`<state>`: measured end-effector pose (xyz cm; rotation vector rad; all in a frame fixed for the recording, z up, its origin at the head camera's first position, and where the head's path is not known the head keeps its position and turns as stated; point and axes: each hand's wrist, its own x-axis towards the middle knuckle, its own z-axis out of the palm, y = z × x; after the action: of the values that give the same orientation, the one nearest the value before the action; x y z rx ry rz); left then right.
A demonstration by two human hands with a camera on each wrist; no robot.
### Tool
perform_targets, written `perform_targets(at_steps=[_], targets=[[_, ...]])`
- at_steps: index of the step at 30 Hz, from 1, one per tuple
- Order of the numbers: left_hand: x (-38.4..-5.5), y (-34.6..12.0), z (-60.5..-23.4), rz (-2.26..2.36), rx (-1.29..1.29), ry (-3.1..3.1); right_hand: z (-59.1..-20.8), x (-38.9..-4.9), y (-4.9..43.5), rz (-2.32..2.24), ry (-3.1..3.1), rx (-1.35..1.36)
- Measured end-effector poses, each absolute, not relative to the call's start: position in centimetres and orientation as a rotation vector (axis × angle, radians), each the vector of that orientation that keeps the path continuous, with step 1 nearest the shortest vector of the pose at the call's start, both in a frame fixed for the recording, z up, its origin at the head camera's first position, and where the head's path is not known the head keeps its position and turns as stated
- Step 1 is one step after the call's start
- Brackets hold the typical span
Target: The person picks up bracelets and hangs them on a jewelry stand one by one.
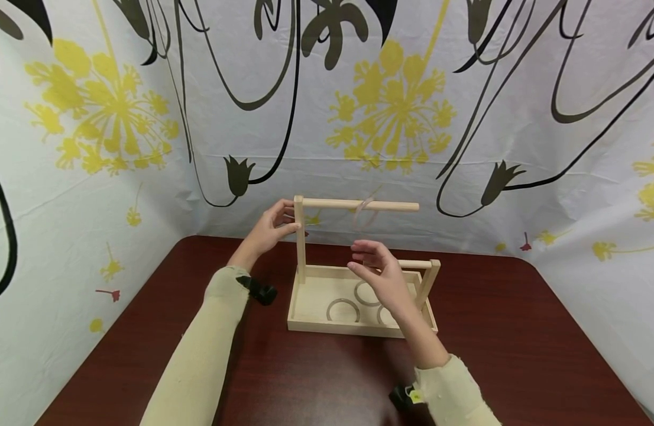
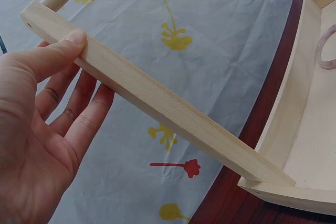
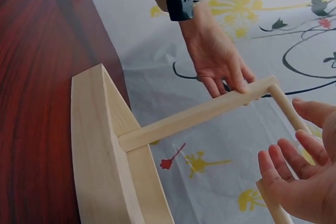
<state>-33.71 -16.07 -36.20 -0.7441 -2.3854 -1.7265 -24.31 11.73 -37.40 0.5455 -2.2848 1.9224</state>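
A wooden stand has a tall post [image 1: 300, 242] with a long upper dowel [image 1: 327, 203] and a shorter post [image 1: 429, 284] with a lower dowel [image 1: 414, 264]. My left hand [image 1: 271, 228] grips the tall post near its top, thumb on one face and fingers behind, as the left wrist view shows. One pale, see-through ring [image 1: 365, 204] hangs on the upper dowel. Below that ring my right hand [image 1: 385, 278] is raised over the tray, fingers loosely spread and holding nothing. It partly hides the lower dowel and one of the rings in the tray.
The stand's shallow wooden tray [image 1: 316, 326] holds three rings, including one ring [image 1: 334, 302] near its front edge. It sits on a dark red-brown table [image 1: 316, 378]. A white patterned sheet [image 1: 284, 136] hangs close behind and at both sides.
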Motion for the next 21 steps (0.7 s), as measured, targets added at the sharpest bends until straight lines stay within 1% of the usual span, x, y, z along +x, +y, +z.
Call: perform_targets(at_steps=[12, 21], targets=[[-33.6, -16.1, -36.6, -1.706, -0.753, -2.404, -39.7, -23.7, 11.3, 1.943, -2.367, 0.74], [-33.9, -16.1, -36.0, -1.744, -0.759, -2.384, -41.9, -24.4, 11.6, 1.896, -2.469, 0.748]])
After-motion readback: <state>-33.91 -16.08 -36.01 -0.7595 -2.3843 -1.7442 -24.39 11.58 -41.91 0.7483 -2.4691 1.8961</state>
